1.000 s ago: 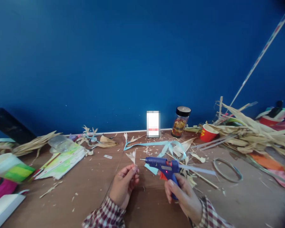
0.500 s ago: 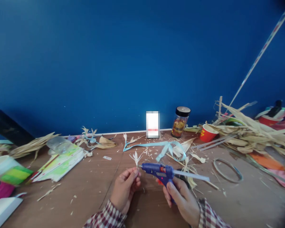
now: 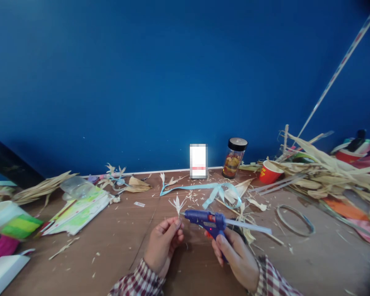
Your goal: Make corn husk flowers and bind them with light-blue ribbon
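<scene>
Between the thumb and fingers of my left hand (image 3: 165, 242) I pinch the base of a small pale flower (image 3: 177, 204) that looks cut from corn husk, its petals pointing up. My right hand (image 3: 236, 257) is wrapped round the handle of a blue hot glue gun (image 3: 205, 219), with a fingertip by the orange trigger. A clear glue stick (image 3: 249, 226) juts from the gun's back end. The nozzle points left and sits right at the flower's base; whether it touches I cannot tell. A light blue ribbon (image 3: 191, 187) lies just beyond both hands.
Behind the ribbon stands a jar with a black lid (image 3: 234, 158). A red paper cup (image 3: 269, 172) and a heap of dry corn husks (image 3: 327, 172) lie right, near a round hoop (image 3: 296, 220). Painted paper (image 3: 86, 211) is at left. Husk scraps litter the brown table (image 3: 111, 255).
Almost nothing differs. The flower and the glue gun's nozzle have shifted very slightly upward and to the right; both hands keep the same grip.
</scene>
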Action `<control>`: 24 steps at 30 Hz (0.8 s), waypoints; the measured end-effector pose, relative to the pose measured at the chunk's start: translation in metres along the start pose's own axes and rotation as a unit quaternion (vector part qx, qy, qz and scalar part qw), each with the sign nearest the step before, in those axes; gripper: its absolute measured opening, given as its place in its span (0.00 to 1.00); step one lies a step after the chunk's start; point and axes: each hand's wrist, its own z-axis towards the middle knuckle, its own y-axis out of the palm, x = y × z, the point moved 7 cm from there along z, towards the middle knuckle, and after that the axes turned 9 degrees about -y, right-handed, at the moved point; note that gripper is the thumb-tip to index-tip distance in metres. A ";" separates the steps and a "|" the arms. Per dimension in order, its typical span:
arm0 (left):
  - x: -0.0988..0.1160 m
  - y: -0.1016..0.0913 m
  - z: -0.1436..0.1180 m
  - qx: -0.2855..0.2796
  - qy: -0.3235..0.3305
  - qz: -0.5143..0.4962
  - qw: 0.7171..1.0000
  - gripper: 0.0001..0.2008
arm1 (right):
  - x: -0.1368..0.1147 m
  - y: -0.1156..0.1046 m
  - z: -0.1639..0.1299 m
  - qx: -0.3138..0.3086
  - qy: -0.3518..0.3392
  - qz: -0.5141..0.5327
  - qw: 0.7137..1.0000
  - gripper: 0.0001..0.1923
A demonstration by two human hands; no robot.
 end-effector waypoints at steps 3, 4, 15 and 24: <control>0.000 0.000 0.000 -0.003 0.001 0.002 1.000 0.09 | 0.002 0.000 0.000 -0.001 -0.001 -0.005 1.000 0.16; 0.000 0.000 0.000 -0.005 0.001 0.002 1.000 0.08 | 0.003 -0.001 0.000 -0.001 0.000 -0.008 1.000 0.16; 0.002 0.001 -0.002 0.000 0.004 0.001 1.000 0.10 | 0.005 0.000 0.001 -0.008 0.000 -0.019 1.000 0.17; 0.001 0.003 -0.001 -0.007 -0.003 0.000 1.000 0.10 | 0.010 -0.002 0.000 -0.003 0.011 -0.017 1.000 0.16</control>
